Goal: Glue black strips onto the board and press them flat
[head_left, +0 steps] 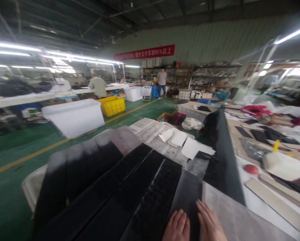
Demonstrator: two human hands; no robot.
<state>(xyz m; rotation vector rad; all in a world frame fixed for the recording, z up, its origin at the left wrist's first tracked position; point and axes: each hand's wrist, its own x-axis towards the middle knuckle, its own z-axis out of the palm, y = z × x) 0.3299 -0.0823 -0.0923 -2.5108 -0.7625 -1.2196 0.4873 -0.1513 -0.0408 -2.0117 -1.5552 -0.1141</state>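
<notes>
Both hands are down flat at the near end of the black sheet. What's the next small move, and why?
Probably slide both palms forward along the black sheet to smooth it. The left hand and right hand lie open, side by side, gripping nothing, and the sheet runs on ahead of them beside the textured black strips.

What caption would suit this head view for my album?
Left hand and right hand lie flat at the near end of black sheets, a yellow crate beyond.
</notes>
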